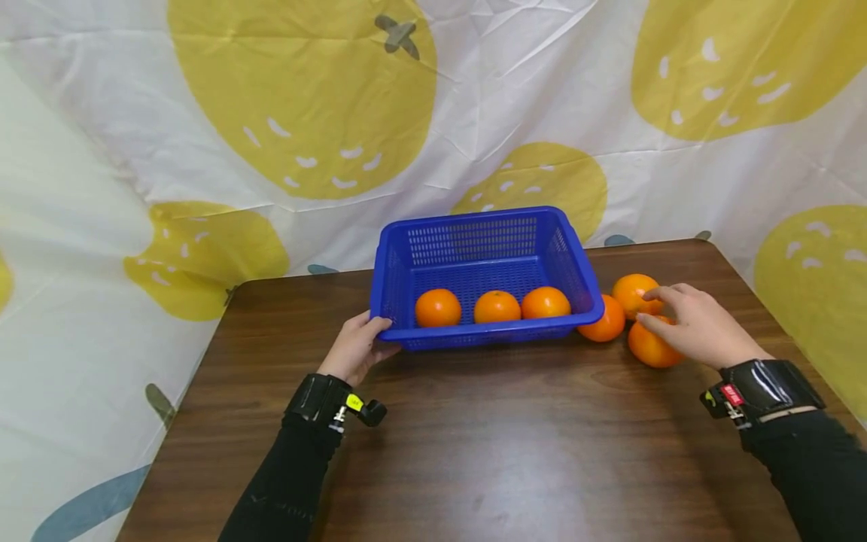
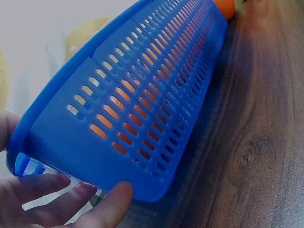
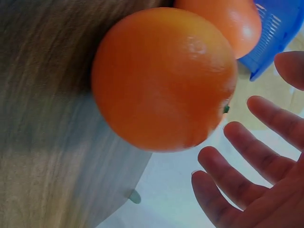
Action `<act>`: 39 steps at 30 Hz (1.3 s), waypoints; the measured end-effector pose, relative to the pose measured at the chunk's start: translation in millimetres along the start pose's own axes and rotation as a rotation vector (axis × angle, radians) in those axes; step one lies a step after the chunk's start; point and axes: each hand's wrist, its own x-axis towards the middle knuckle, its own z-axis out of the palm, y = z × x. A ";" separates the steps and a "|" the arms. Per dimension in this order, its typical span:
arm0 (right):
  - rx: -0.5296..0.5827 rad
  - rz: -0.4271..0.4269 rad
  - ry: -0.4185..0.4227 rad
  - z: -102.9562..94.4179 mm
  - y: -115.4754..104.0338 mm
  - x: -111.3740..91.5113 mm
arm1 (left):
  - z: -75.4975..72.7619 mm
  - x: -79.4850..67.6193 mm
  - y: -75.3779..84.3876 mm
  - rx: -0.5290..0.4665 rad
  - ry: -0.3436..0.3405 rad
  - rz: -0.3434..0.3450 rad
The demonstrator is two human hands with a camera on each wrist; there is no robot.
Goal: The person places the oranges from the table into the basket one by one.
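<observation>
While the left hand (image 1: 357, 348) pinches the blue basket (image 1: 474, 331) at its near corner, the right hand (image 1: 707, 327) has fingers spread by three oranges (image 1: 652, 348) beside it on the desk (image 1: 508, 436). One bump might make them roll away.

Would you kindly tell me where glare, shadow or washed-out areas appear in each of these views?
Head view: a pale sheen on the table and bright glints on the right wrist strap; left wrist view: washed-out cloth at upper left, a dark shadow beside the basket; right wrist view: small glare spots on the nearest orange.
</observation>
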 end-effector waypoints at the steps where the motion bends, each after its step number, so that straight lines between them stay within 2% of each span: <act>1: -0.001 -0.003 -0.001 0.9 0.9 -0.8 | 0.1 -0.1 -0.1 0.001 0.000 0.001; 14: 0.002 -0.028 0.017 12.6 8.2 -6.3 | 0.9 0.0 0.6 -0.018 0.007 -0.005; 24: -0.009 -0.012 -0.019 21.1 10.6 -9.2 | 1.0 -0.3 1.0 -0.029 0.009 -0.003; 39: 0.013 0.021 -0.007 31.1 14.6 -9.4 | 0.0 -0.2 2.0 -0.026 0.007 -0.017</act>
